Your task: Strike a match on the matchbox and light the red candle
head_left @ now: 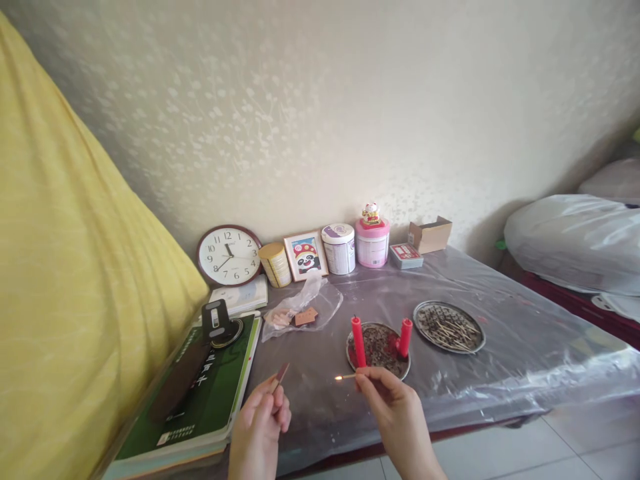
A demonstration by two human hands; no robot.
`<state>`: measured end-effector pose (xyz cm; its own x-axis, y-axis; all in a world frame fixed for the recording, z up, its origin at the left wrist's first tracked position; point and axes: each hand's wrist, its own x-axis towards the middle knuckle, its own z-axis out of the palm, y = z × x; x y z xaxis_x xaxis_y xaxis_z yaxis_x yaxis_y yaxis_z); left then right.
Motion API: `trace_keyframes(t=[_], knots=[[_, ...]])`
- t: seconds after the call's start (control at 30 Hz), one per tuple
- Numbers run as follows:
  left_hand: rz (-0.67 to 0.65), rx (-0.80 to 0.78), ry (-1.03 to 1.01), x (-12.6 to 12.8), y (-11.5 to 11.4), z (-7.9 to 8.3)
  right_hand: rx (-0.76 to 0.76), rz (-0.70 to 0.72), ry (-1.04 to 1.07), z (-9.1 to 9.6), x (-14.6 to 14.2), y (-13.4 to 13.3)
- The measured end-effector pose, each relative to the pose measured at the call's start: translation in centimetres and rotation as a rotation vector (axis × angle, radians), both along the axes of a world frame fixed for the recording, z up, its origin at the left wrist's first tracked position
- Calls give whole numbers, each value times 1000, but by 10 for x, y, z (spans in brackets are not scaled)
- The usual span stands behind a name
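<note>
My right hand (393, 403) pinches a lit match (346, 377), its small flame at the left end. In my left hand (263, 417) is a small brown striking strip (281, 377), held between thumb and fingers. Just beyond my right hand lies a round metal plate (380, 327) with dark residue. A taller red candle (358, 341) rises from its left side, and a shorter red candle (405, 337) from its right; no flame shows on either. To the right, another round plate (424, 313) holds several matchsticks (457, 335).
Behind my hands lies a clear plastic bag (325, 297) with brown pieces. Green books (210, 393) carrying a black object lie left, beside a yellow curtain (75, 267). A clock (229, 255), canisters (340, 250), a framed picture (306, 257) and a cardboard box (431, 235) line the wall.
</note>
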<state>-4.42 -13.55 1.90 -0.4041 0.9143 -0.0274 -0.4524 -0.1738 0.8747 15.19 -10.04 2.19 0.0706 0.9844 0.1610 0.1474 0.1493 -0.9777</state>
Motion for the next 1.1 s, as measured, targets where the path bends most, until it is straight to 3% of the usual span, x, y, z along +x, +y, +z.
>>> trace_keyframes(t=[0.4,1.1], knots=[[151,-40,-158,-5,2,4,-43,19,22,-3,4,4],[152,-46,-154,-5,3,3,-10,30,-31,0,4,2]])
